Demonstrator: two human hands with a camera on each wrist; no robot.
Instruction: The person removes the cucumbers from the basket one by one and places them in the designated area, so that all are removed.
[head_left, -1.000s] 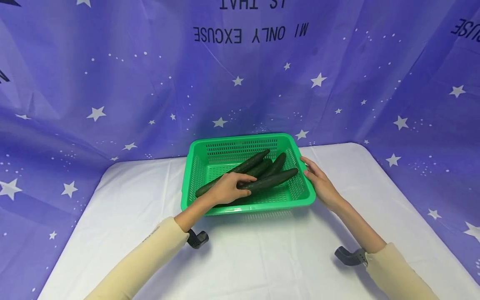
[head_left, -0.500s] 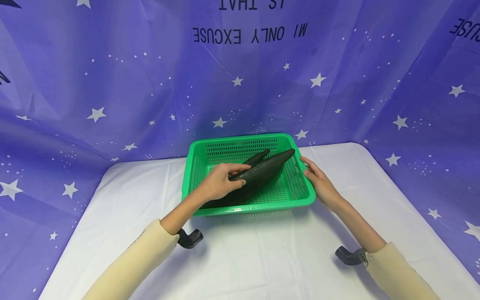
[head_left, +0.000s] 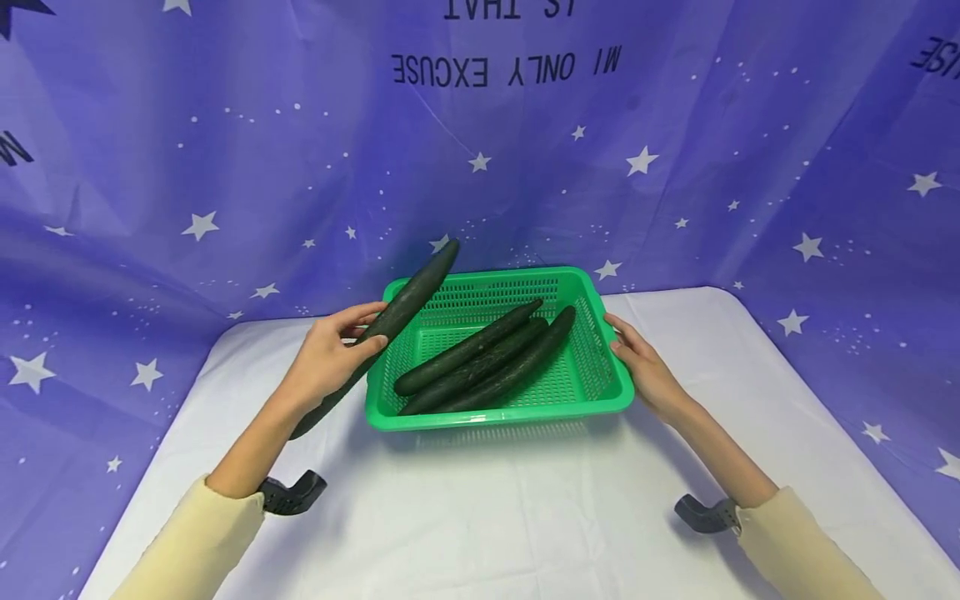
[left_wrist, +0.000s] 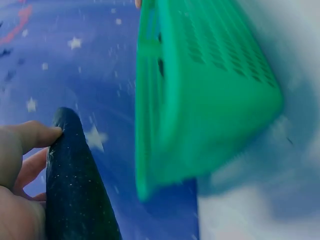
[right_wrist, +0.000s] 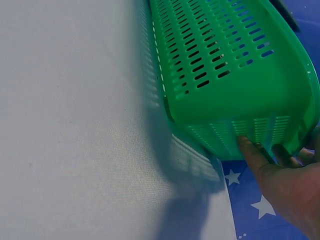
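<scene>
My left hand [head_left: 326,358] grips a long dark green cucumber [head_left: 408,300] outside the left end of the green basket [head_left: 525,414]. The cucumber slants, its far end overlapping the basket's back left corner in the head view. Up close in the left wrist view, the thumb and fingers lie around the cucumber [left_wrist: 75,185]. Inside the basket, three more cucumbers [head_left: 480,358] lie side by side on the slatted bottom. My right hand [head_left: 647,367] rests against the basket's right end, and its fingers touch the outer wall below the rim in the right wrist view.
A white cloth [head_left: 495,517] covers the table under the basket. Behind and beside it hangs a purple-blue curtain [head_left: 525,200] with white stars and lettering. Black camera mounts are strapped to both wrists, the left mount [head_left: 292,493] and the right mount [head_left: 705,514].
The left hand has lifted one cucumber out of the basket and carried it left past the basket's left end. The right hand and the basket have stayed in place.
</scene>
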